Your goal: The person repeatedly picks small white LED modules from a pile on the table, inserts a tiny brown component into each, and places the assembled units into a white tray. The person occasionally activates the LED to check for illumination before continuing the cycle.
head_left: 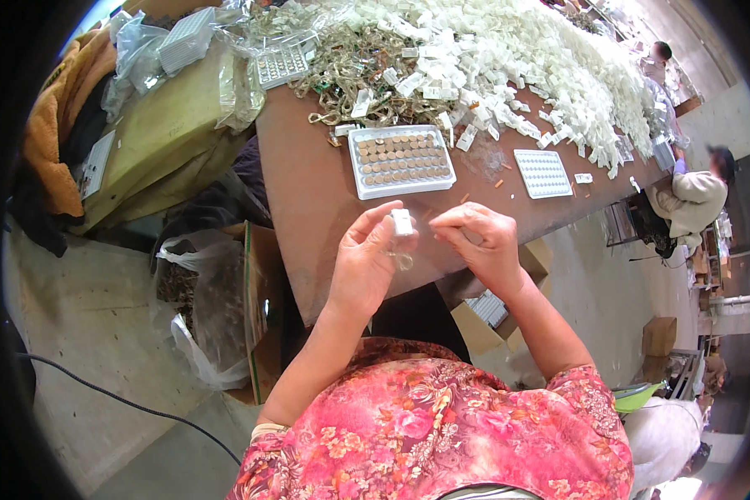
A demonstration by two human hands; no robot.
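Observation:
Between the thumb and fingers of my left hand [363,260] is a small white plastic piece [402,222], held above the table's near edge. A pale loop of cord [404,261] hangs just under it. To its right, my right hand [487,240] is closed in a pinch, apart from the white piece; whatever its fingertips hold is too small to make out. Beyond both hands lies a white tray [408,192] with rows of round, coin-like brown discs [400,158]. Farther right sits a second white tray [544,173] with rows of small round pockets.
A large heap of white plastic pieces [517,58] covers the table's far side, beside tangled cords [350,62]. Left of the table stand a cardboard box [260,317] and a plastic bag [217,333]. An open carton [479,329] is below the right forearm. Another person [692,196] sits at right.

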